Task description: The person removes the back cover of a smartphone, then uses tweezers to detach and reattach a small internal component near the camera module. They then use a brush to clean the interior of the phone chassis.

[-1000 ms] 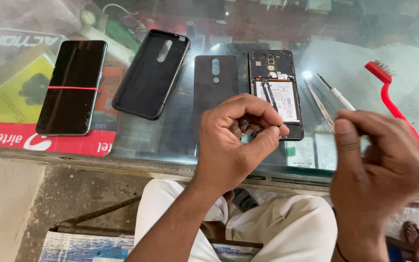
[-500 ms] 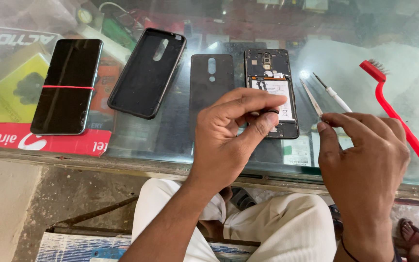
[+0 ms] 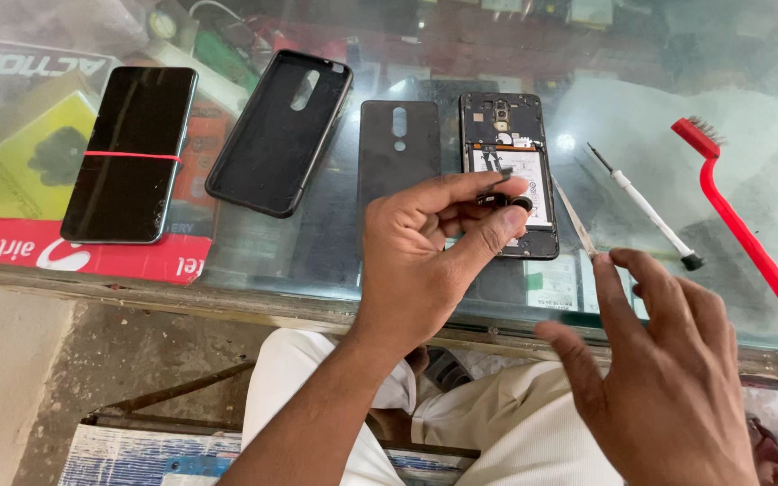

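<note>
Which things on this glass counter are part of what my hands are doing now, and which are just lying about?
In use:
left hand, pinching a small dark part
opened phone just beyond it
right hand, fingers spread, holding nothing
tweezers and screwdriver nearest that hand

Lying about:
black back cover
black phone case
phone with a red band
red brush

From here I cannot make out the small dark part [image 3: 508,202] pinched in my left hand [image 3: 425,261]; it is too small, and the fingers cover most of it. That hand also hides the lower left corner of the opened phone [image 3: 508,153] and the bottom of the loose back cover [image 3: 396,148]. My right hand [image 3: 668,378] is blurred and runs off the bottom edge, covering the near end of the tweezers [image 3: 574,216]. Goods under the glass worktop [image 3: 317,261] are hazed by reflections.
</note>
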